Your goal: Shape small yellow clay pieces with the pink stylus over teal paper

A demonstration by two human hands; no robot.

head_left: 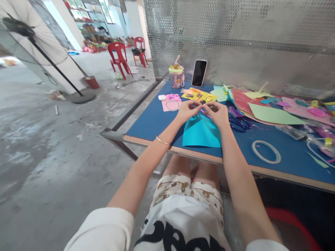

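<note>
Thumb and forefinger of my left hand are pinched together above the blue table. My right hand pinches the same way, its fingertips meeting the left ones. A small dark piece shows at the joined fingertips; its kind is too small to tell. Under the hands lies a bent sheet of turquoise paper. Just beyond them is a yellow sheet bearing small orange, grey and brown pieces. Left of my left hand, a pink sheet carries a clear ring and crinkled pink-purple pieces.
Dark-blue-handled scissors lie right of my right hand, near a roll of tape. Coloured paper sheets pile up at the right. A phone and a lidded cup stand against the perforated metal panel.
</note>
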